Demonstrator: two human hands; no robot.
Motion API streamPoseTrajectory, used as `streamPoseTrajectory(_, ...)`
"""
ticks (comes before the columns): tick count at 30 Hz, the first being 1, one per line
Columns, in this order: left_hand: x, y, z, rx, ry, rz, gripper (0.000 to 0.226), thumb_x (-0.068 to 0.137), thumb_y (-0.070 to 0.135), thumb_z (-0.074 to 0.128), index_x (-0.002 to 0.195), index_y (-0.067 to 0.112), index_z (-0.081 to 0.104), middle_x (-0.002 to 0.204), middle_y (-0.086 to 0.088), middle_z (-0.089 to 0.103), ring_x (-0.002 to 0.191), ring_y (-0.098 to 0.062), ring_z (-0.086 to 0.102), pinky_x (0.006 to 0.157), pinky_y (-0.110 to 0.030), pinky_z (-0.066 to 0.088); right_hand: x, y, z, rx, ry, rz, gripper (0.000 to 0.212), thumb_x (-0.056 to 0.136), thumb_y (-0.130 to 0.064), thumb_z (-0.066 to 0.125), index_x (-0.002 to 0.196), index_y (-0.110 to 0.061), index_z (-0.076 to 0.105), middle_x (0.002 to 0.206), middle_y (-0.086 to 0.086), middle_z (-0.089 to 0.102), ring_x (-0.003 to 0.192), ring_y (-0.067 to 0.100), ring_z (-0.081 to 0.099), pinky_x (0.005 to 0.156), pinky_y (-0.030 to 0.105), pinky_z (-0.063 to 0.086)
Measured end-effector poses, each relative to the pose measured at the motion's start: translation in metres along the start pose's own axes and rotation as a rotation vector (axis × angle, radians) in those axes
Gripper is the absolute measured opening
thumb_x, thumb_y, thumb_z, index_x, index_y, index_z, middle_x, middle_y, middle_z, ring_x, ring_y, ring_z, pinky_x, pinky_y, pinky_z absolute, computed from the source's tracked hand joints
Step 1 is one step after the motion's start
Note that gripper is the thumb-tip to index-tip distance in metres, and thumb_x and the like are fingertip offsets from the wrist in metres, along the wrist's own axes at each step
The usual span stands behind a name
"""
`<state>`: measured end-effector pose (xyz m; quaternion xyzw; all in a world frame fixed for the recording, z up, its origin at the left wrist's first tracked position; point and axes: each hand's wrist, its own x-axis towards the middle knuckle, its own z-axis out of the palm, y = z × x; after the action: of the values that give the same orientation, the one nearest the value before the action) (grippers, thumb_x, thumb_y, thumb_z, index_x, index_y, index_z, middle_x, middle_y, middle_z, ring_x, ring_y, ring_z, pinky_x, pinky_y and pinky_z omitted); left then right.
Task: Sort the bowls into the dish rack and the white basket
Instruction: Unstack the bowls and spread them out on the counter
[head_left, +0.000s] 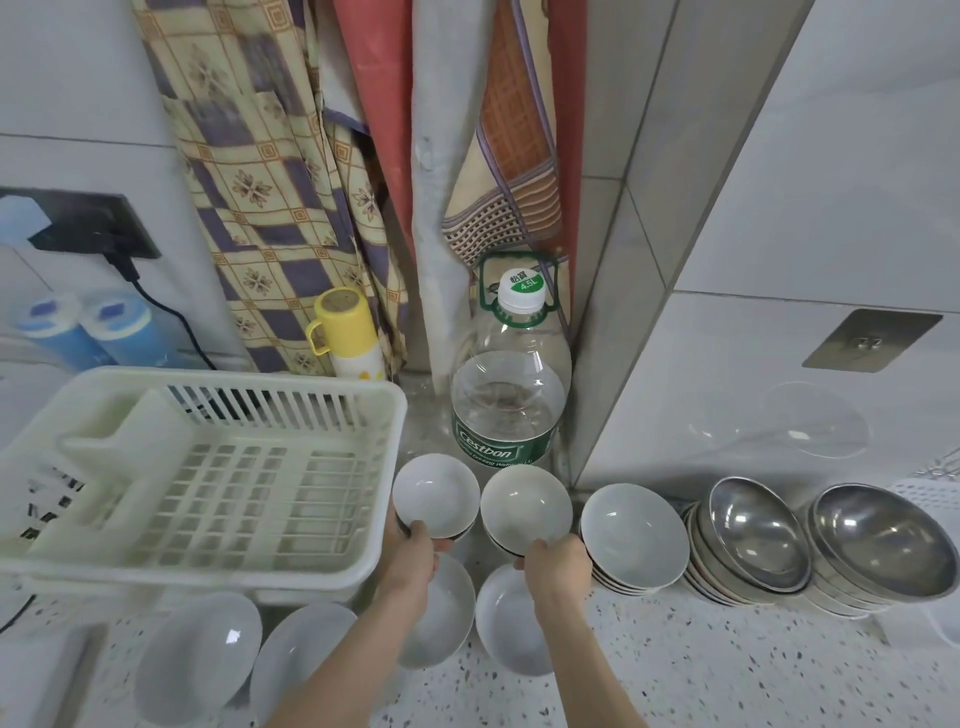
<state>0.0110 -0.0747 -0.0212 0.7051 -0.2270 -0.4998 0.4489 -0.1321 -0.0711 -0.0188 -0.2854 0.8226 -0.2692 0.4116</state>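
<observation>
My left hand (413, 558) grips the near rim of a small white bowl (435, 493), thumb inside it. My right hand (558, 564) grips the rim of a second white bowl (524, 506) the same way. Both bowls are tilted toward me, just right of the cream dish rack (208, 473), which holds nothing. Several more white bowls lie on the speckled counter: two below my hands (441, 613) (511, 623), two at front left (200, 654) (296, 654). A stack of white bowls (634, 535) leans at the right. A corner of the white basket (930, 499) shows at the far right edge.
Two leaning stacks of steel bowls (753, 540) (878, 540) stand on the right. A large Cestbon water bottle (511, 384) and a yellow-capped flask (345, 332) stand behind by the hanging cloths. A black cable (171, 317) runs down from the wall socket at the left.
</observation>
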Motion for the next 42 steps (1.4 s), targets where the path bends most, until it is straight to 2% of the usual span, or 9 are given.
streamPoseTrajectory(4, -0.004, -0.001, 0.003, -0.087, 0.047, -0.016, 0.053, 0.099, -0.003, 0.033, 0.144, 0.023, 0.038, 0.126, -0.017, 0.059, 0.057, -0.017, 0.065, 0.031, -0.011, 0.029, -0.006, 0.000, 0.005, 0.077, 0.049, -0.007, 0.010, 0.087, -0.002, 0.047, 0.094, -0.004, 0.054, 0.082, 0.015, 0.075, 0.067, 0.018, 0.057, 0.072, 0.029, 0.044)
streamPoseTrajectory(8, -0.007, -0.005, 0.001, -0.182, 0.065, -0.057, 0.044, 0.100, 0.002, 0.037, 0.138, 0.023, 0.042, 0.100, -0.009, 0.065, 0.060, -0.015, 0.066, 0.033, -0.010, 0.031, -0.014, 0.002, 0.010, 0.158, 0.069, -0.034, 0.021, 0.091, -0.004, 0.042, 0.109, 0.004, 0.050, 0.100, 0.024, 0.069, 0.096, 0.038, 0.062, 0.077, 0.034, 0.045)
streamPoseTrajectory(13, -0.007, -0.007, -0.001, -0.273, 0.049, -0.110, 0.022, 0.102, 0.008, 0.041, 0.115, 0.025, 0.046, 0.052, 0.001, 0.068, 0.061, -0.015, 0.060, 0.041, -0.015, 0.032, -0.024, 0.000, 0.008, 0.144, 0.076, -0.138, 0.031, 0.094, -0.004, 0.036, 0.123, 0.002, 0.043, 0.114, 0.026, 0.063, 0.098, 0.044, 0.064, 0.086, 0.048, 0.052)
streamPoseTrajectory(17, -0.006, -0.007, -0.004, -0.264, 0.028, -0.148, 0.017, 0.102, 0.013, 0.043, 0.092, 0.024, 0.049, 0.064, -0.012, 0.068, 0.049, -0.013, 0.037, 0.046, -0.021, 0.027, -0.032, 0.002, 0.000, 0.111, 0.123, -0.253, 0.046, 0.095, -0.005, 0.035, 0.140, -0.008, 0.037, 0.115, 0.022, 0.065, 0.098, 0.041, 0.065, 0.086, 0.048, 0.052)
streamPoseTrajectory(22, -0.017, -0.007, -0.008, -0.277, -0.004, -0.111, 0.019, 0.101, 0.011, 0.044, 0.098, 0.029, 0.050, 0.064, -0.010, 0.070, 0.040, -0.005, 0.047, 0.037, -0.014, 0.028, -0.047, 0.010, -0.018, 0.171, 0.142, -0.330, 0.047, 0.095, -0.007, 0.034, 0.141, -0.018, 0.038, 0.097, 0.016, 0.069, 0.088, 0.033, 0.064, 0.070, 0.036, 0.048)
streamPoseTrajectory(27, -0.041, -0.005, -0.011, -0.237, -0.063, -0.005, 0.051, 0.099, 0.004, 0.043, 0.134, 0.041, 0.041, 0.104, -0.022, 0.069, 0.050, -0.009, 0.065, 0.037, -0.017, 0.030, -0.064, 0.022, -0.037, 0.248, 0.119, -0.368, 0.045, 0.094, -0.007, 0.035, 0.134, -0.026, 0.044, 0.065, 0.005, 0.066, 0.068, 0.013, 0.063, 0.058, 0.025, 0.041)
streamPoseTrajectory(31, -0.061, -0.007, -0.020, -0.180, -0.092, 0.079, 0.058, 0.095, 0.001, 0.043, 0.135, 0.043, 0.044, 0.110, -0.027, 0.067, 0.046, -0.009, 0.062, 0.035, -0.018, 0.033, -0.076, 0.032, -0.051, 0.309, 0.090, -0.409, 0.044, 0.092, -0.005, 0.037, 0.128, -0.025, 0.051, 0.060, 0.001, 0.064, 0.058, 0.008, 0.062, 0.056, 0.025, 0.042)
streamPoseTrajectory(35, -0.087, -0.019, -0.036, -0.161, -0.110, 0.125, 0.056, 0.095, 0.002, 0.047, 0.134, 0.043, 0.046, 0.120, -0.014, 0.065, 0.081, -0.027, 0.071, 0.040, -0.017, 0.043, -0.092, 0.054, -0.063, 0.351, 0.048, -0.416, 0.045, 0.091, -0.005, 0.039, 0.127, -0.029, 0.053, 0.053, -0.004, 0.061, 0.053, 0.003, 0.059, 0.055, 0.027, 0.046)
streamPoseTrajectory(42, -0.134, -0.062, -0.073, -0.071, -0.116, 0.121, 0.056, 0.098, 0.001, 0.043, 0.135, 0.044, 0.045, 0.093, -0.011, 0.071, 0.055, -0.017, 0.066, 0.036, -0.021, 0.031, -0.125, 0.112, -0.083, 0.292, -0.040, -0.379, 0.046, 0.094, -0.005, 0.041, 0.132, -0.028, 0.053, 0.053, -0.003, 0.056, 0.049, 0.002, 0.051, 0.049, 0.023, 0.042)
